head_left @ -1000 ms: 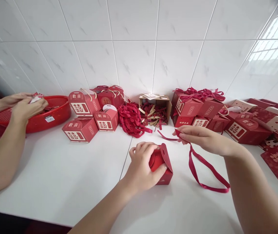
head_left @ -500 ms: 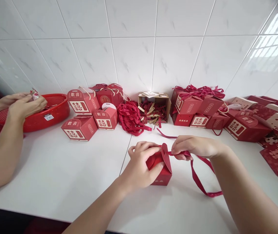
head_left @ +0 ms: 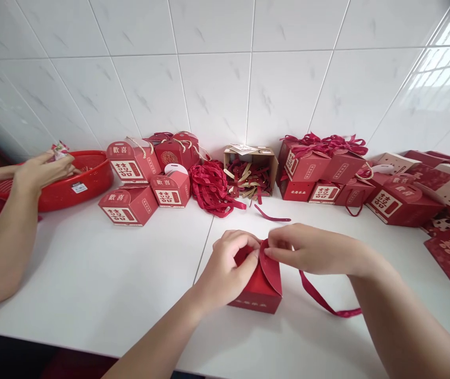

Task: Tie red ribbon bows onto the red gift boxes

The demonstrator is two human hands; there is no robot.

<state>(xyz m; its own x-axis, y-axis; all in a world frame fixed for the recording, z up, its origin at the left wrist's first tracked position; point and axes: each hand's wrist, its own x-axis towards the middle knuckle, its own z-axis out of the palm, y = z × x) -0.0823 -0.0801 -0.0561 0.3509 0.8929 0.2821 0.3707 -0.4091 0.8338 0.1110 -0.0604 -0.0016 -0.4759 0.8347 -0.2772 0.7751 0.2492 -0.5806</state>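
- Our right hand [head_left: 313, 250] has moved left, from just beside the red box [head_left: 258, 301] to its round flap [head_left: 272, 273]; our left thumb has crept up too.
- We have the box in front of us on the bench [head_left: 130, 300], between our two hands, maybe so both can reach the flap.
- Our left hand [head_left: 227, 268] curls over the far side, thumb and first finger almost meeting by the top of the flap. We think this stops the box sliding. We cannot tell what those fingers pinch.
- Our right fingers are bent and partly closed, with tips touching the flap. We cannot tell if they have hold of the ribbon [head_left: 323, 302].
- We see the ribbon's loose part hang below our right hand and rest on the bench, likely left slack so it can slip along.
- We see more ribbons in a pile [head_left: 211, 189] near the wall, perhaps for easy reach.
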